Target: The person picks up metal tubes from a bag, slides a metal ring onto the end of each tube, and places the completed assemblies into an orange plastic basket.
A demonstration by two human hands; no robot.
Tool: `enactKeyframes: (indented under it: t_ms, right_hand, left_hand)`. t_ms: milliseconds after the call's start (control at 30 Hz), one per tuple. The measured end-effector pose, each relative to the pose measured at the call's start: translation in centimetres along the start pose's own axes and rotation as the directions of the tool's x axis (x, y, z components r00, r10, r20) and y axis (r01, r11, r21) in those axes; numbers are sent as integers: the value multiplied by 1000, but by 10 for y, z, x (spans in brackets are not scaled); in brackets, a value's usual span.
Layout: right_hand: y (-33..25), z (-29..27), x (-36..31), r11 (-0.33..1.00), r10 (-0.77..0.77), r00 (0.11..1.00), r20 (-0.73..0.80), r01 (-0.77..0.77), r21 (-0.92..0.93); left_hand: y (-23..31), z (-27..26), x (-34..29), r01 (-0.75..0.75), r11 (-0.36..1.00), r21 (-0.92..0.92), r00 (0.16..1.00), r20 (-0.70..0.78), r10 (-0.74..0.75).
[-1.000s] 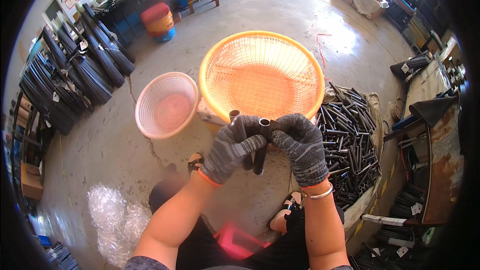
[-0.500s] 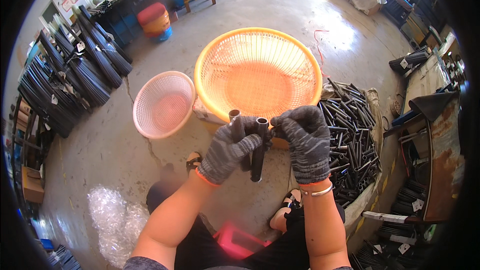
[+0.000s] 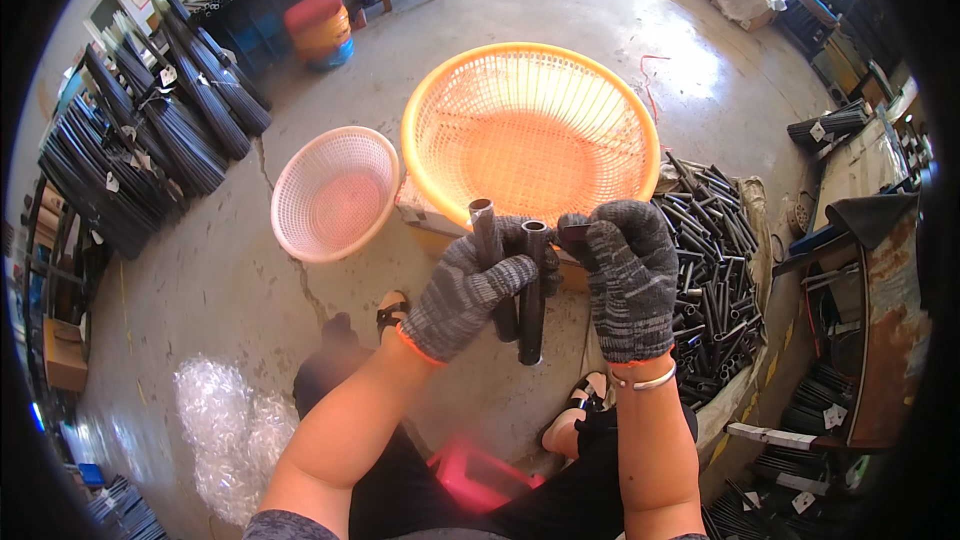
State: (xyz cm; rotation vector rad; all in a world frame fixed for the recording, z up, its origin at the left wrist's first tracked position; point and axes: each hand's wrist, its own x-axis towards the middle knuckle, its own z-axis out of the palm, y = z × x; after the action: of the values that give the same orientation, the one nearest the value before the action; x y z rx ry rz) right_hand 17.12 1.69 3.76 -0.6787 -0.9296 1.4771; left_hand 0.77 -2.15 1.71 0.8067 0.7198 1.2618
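Observation:
In front of the large orange basket (image 3: 530, 175), my left hand (image 3: 455, 295) in a grey knit glove is closed around two dark metal tubes. One tube (image 3: 484, 223) leans by the thumb; the other tube (image 3: 533, 310) stands nearly upright at the fingertips, its open end up. To its right, my gloved right hand (image 3: 635, 285) is closed in a pinch, with a small dark piece (image 3: 574, 232) showing at its fingertips. The kind of that piece is too small to make out. Fingers of the left hand behind the tubes are partly hidden.
A pile of short dark tubes (image 3: 715, 280) lies on a sheet at my right. Left of the orange basket stands a smaller pink basket (image 3: 335, 195). Clear plastic bags (image 3: 225, 440) lie at lower left; long bundled rods (image 3: 150, 130) lean farther left. A pink stool (image 3: 480, 475) is below me.
My right hand has drawn slightly away from the upright tube, and the dark piece at its fingertips shows more. The left hand keeps both tubes. The whole view has shifted a little.

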Motion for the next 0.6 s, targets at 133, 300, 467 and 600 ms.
enactKeyframes:
  t_ms: [133,300,467,600]
  right_hand:
    - [5,4,-2,1000,-16,999,48,16,-8]
    - [14,2,-3,996,17,996,91,-8,-91]
    - [4,-3,-1,996,80,996,35,-81,33]
    - [7,-1,-5,956,26,989,147,19,-294]
  left_hand:
    - [1,2,-1,25,999,-33,1000,1,-25]
    - [2,-2,1,21,998,-51,1000,-22,-22]
    - [-2,-7,2,-6,979,-205,999,-37,-2]
    - [3,2,1,0,998,-56,993,-117,-7]
